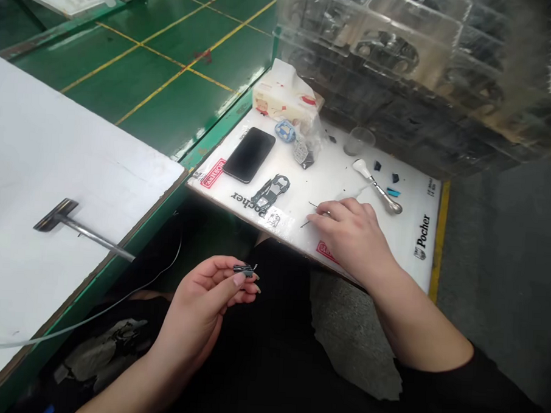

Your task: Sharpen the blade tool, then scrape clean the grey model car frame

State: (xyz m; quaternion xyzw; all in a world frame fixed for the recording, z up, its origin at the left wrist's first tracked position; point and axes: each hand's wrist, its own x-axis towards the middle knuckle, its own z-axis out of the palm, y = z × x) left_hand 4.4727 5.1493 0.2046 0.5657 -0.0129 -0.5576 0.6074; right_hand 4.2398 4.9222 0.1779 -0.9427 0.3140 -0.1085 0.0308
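Note:
My left hand [217, 283], held low in front of the board's near edge, pinches a small dark part [244, 270] between thumb and fingers. Over the white board [203, 194], my right hand [348, 225] has its fingers closed round thin dark tips [307, 224] that point left, perhaps tweezers; the rest is hidden under the fingers. A small dark car-shaped piece [271, 192] lies on the board left of my right hand. Behind it is a black phone [249, 155]. Right of my right hand lies a white-and-metal tool [377, 186], with small dark pieces [395, 178] and a blue piece [393, 192] nearby.
A tissue box [280, 100], a blue round item [285, 131], a plastic bag [308, 144] and a clear cup [359, 141] stand at the back. Clear stacked trays [414, 66] rise behind the board. A metal T-shaped bar [92, 232] sits on the left table [76, 161].

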